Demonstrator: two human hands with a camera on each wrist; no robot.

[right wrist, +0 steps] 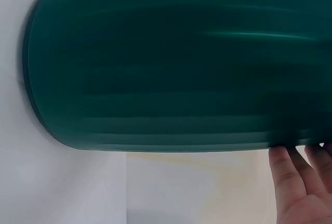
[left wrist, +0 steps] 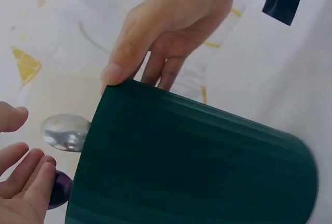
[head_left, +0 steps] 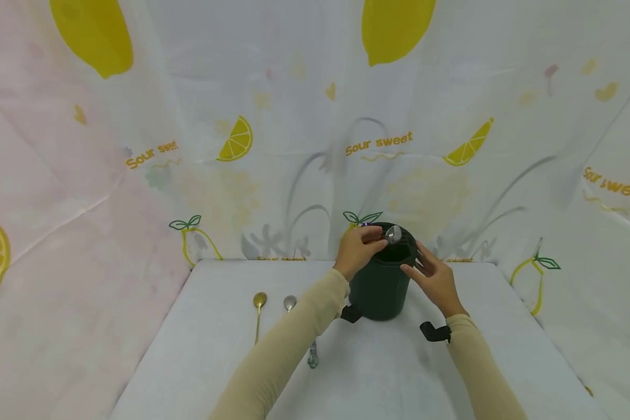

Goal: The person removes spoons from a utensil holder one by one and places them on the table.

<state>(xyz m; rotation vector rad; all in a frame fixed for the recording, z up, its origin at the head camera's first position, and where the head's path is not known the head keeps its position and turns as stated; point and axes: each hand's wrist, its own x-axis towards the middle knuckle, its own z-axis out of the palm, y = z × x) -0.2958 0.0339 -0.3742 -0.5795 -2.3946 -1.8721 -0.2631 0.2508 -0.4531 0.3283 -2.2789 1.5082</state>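
Note:
A dark green container [head_left: 380,291] stands upright on the white table. From its open top sticks a silver spoon [left wrist: 66,132], bowl upward, beside the dark purple bowl of another spoon [left wrist: 60,189]. My left hand [head_left: 358,249] is at the rim by these spoon bowls. In the left wrist view its thumb and fingers are spread apart, with the silver bowl free of them and the purple bowl close against the fingertips. My right hand [head_left: 434,281] holds the container's right side near the top, thumb at the rim and fingers around the wall.
Left of the container, a gold spoon [head_left: 259,300] and a silver spoon [head_left: 290,302] lie on the table [head_left: 210,326]. The left sleeve [head_left: 278,350] partly covers the silver one, and an ornate handle end [head_left: 312,356] shows beyond it. A lemon-print cloth [head_left: 294,192] hangs behind.

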